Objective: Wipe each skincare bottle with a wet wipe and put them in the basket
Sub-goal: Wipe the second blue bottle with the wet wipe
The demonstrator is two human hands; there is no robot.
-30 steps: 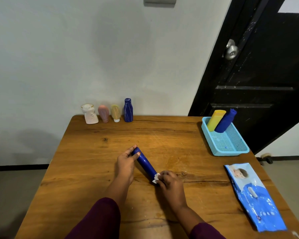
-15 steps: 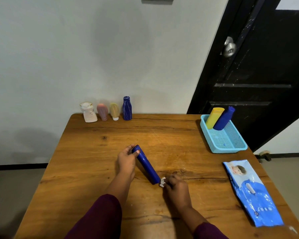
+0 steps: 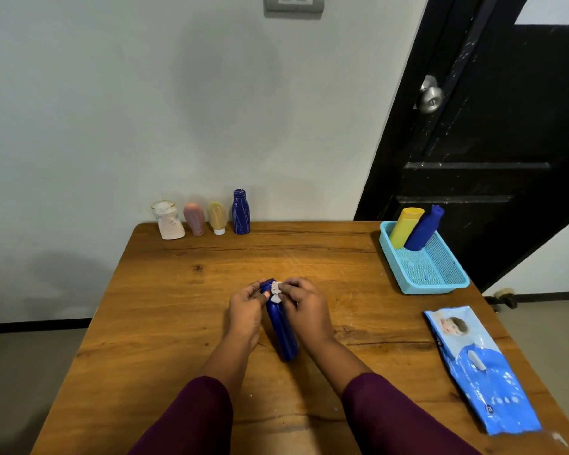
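Note:
A long dark blue bottle (image 3: 282, 330) lies on the wooden table (image 3: 178, 323), its far end between my hands. My left hand (image 3: 246, 307) grips that far end from the left. My right hand (image 3: 304, 307) pinches a small white wet wipe (image 3: 275, 291) against the same end. The turquoise basket (image 3: 440, 277) at the right holds a yellow bottle (image 3: 405, 227) and a blue bottle (image 3: 424, 229), both leaning on its far wall. Along the table's back edge stand a white bottle (image 3: 168, 221), a pink bottle (image 3: 194, 219), a yellow tube (image 3: 217, 217) and a dark blue bottle (image 3: 240, 211).
A blue pack of wet wipes (image 3: 477, 366) lies flat near the table's right edge. A black door (image 3: 490, 126) with a metal knob stands open behind the basket. A pale wall runs behind the table.
My right hand with the wipe has moved from the bottle's near end up to its far end, beside my left hand. The bottle has turned to lie almost straight away from me.

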